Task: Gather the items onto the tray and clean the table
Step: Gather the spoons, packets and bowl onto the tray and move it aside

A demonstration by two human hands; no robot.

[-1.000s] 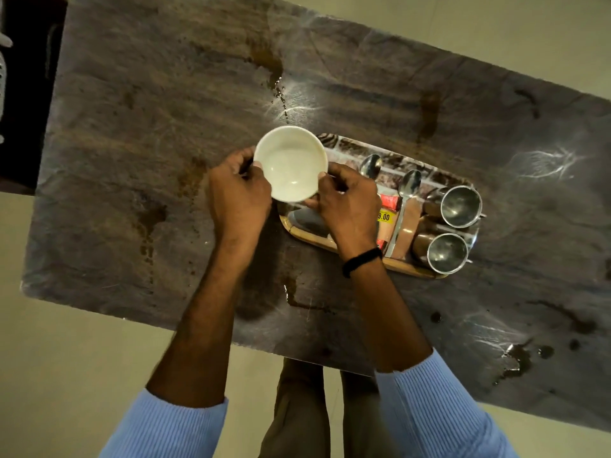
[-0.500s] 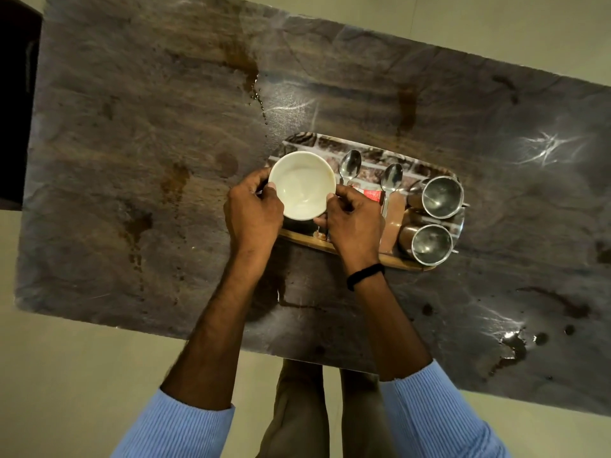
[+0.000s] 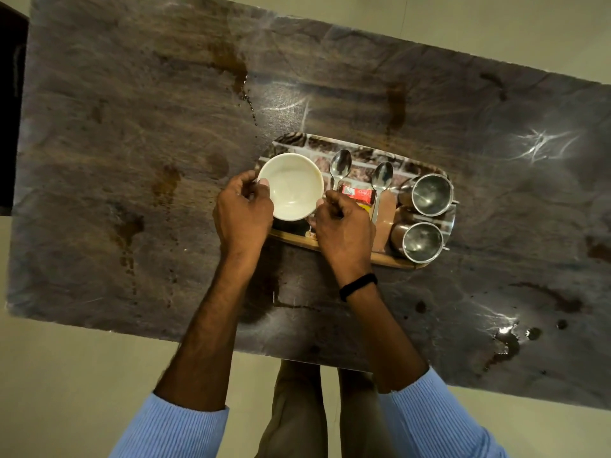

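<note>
While both hands grasp the white bowl (image 3: pixel 291 186) by its rim, it sits over the left end of the tray (image 3: pixel 347 247). The left hand (image 3: pixel 243 213) pinches the left edge and the right hand (image 3: pixel 344 226) pinches the right edge. On the tray lie two spoons (image 3: pixel 340 166), a red packet (image 3: pixel 358 194) and two steel cups (image 3: pixel 429 195) at the right end. The dark table (image 3: pixel 132 143) shows brown spill stains (image 3: pixel 231 66) around the tray.
</note>
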